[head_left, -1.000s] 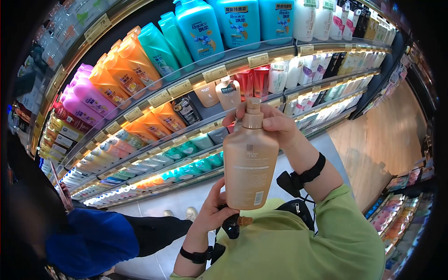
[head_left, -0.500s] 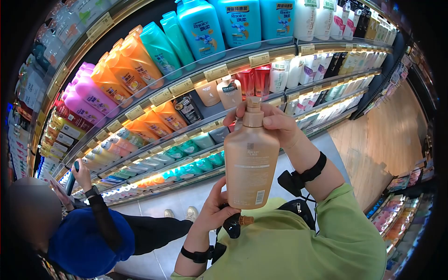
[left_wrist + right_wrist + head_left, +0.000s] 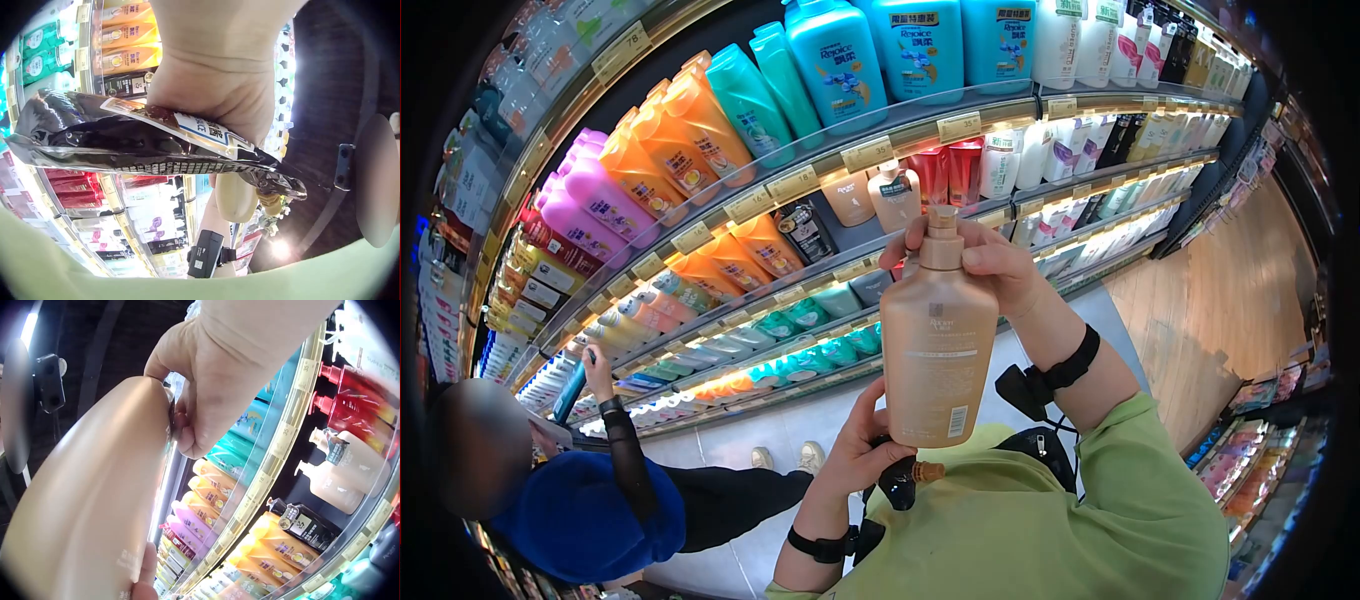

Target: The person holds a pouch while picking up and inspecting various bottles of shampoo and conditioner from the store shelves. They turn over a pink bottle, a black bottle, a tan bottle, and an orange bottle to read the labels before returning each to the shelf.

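Observation:
A large beige pump bottle point(image 3: 940, 360) stands upright before my chest, its printed back label facing me. My right hand point(image 3: 1005, 272) grips its neck just under the pump head, thumb on the near side. Low on the left, my left hand point(image 3: 855, 450) holds the base, thumb in front and fingers behind. A dark glossy pouch point(image 3: 125, 140) with a label is also in the left hand, lying across under the palm in the left wrist view. Its brown cap point(image 3: 927, 472) pokes out below the bottle. In the right wrist view the bottle's smooth side point(image 3: 94, 487) fills the left.
Curved shelves ahead carry blue bottles point(image 3: 830, 65), orange bottles point(image 3: 670, 150), purple bottles point(image 3: 595, 205) and similar beige pump bottles point(image 3: 894, 200). At lower left a person in a blue top point(image 3: 590, 525) stands close by, holding a teal item point(image 3: 572, 388). Wood flooring point(image 3: 1215, 310) lies right.
My hands and the bottle have hardly moved. The person at left has raised an arm towards the shelves and now holds a teal item slightly lower than half a second ago.

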Demonstrator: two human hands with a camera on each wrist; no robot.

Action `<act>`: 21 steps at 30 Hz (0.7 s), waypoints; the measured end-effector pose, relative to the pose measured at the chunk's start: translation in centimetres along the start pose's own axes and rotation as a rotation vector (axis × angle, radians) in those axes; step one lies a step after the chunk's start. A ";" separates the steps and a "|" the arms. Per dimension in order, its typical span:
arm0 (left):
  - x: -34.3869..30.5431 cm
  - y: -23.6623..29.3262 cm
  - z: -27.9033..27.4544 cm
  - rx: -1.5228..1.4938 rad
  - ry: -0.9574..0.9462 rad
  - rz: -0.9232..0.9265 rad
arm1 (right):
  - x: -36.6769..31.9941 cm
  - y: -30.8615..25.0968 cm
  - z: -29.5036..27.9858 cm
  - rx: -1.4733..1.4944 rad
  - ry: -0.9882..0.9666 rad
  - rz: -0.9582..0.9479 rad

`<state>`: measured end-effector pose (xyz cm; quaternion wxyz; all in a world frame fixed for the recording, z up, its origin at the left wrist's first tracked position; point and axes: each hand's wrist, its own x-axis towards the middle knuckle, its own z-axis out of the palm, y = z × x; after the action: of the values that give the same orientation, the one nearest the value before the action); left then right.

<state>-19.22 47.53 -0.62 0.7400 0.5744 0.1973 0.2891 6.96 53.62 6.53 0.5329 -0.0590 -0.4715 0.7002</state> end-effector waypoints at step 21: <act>-0.2 0.0 0.2 0.005 0.009 0.013 | 0.0 0.5 -0.2 0.007 0.013 0.001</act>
<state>-19.23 47.25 -0.58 0.7360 0.5760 0.1976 0.2958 6.78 53.73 6.03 0.5357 -0.0621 -0.4657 0.7017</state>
